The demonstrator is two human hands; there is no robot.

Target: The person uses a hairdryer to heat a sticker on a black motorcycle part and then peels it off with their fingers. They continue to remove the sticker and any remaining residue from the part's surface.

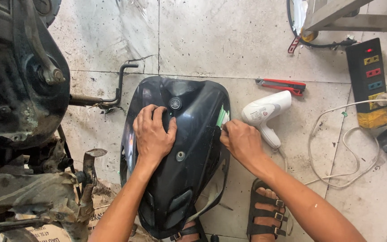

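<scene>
A black scooter panel (189, 148) lay on the tiled floor (229, 45). The left hand (153, 132) pressed flat on it, fingers slightly spread, while the right hand (240, 140) pinched a green-and-white sticker (222, 117) at its right edge. A white hairdryer (266, 112) lay just right.

Bright even daylight, soft shadows; sharp focus

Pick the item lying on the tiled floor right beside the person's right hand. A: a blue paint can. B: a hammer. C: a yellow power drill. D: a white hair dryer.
D: a white hair dryer lies on the floor just past the right hand, which pinches a green strip at the edge of the black panel.
</scene>
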